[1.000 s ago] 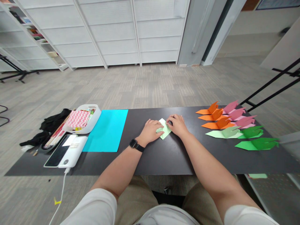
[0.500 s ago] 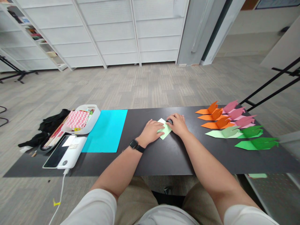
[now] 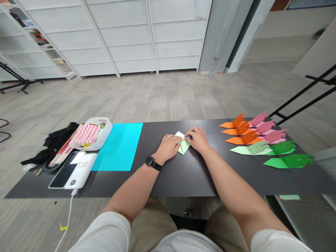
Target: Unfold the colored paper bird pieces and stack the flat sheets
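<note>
A small light green folded paper (image 3: 183, 144) lies on the black table (image 3: 183, 175) between my hands. My left hand (image 3: 168, 147), with a black watch on its wrist, rests on the paper's left side, fingers curled and pressing a flap. My right hand (image 3: 198, 138) presses the paper's right upper edge with its fingertips. Part of the paper is hidden under both hands.
A cyan sheet (image 3: 119, 146) lies left of my hands. Further left stand a white bin of patterned paper (image 3: 91, 133), a phone on a white device (image 3: 75, 168) and black cloth (image 3: 56, 138). Several folded orange, pink and green paper figures (image 3: 262, 140) lie at the right.
The green paper has narrowed; a flap on its left side has been folded inward. My hands have shifted slightly on it.
</note>
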Demonstrator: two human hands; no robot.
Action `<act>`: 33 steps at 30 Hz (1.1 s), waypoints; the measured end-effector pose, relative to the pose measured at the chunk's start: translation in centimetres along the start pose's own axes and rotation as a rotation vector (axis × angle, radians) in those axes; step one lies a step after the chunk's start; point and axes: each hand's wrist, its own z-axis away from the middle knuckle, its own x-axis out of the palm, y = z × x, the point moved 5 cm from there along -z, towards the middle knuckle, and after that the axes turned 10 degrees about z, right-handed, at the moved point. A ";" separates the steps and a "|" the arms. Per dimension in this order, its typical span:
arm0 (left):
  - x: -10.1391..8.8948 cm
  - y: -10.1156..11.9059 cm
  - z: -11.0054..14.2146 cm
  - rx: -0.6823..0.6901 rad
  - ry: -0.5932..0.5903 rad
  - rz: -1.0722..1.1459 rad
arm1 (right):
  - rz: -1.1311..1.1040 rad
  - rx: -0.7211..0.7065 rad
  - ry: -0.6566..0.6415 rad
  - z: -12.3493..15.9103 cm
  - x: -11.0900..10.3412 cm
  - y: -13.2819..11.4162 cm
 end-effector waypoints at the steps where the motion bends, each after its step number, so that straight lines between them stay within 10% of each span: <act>1: 0.0 0.0 0.0 -0.004 0.004 0.001 | 0.004 0.001 -0.005 0.0 0.0 0.0; 33: 0.2 -0.2 0.2 -0.034 -0.011 0.035 | 0.048 -0.037 -0.249 2.0 -2.6 -1.2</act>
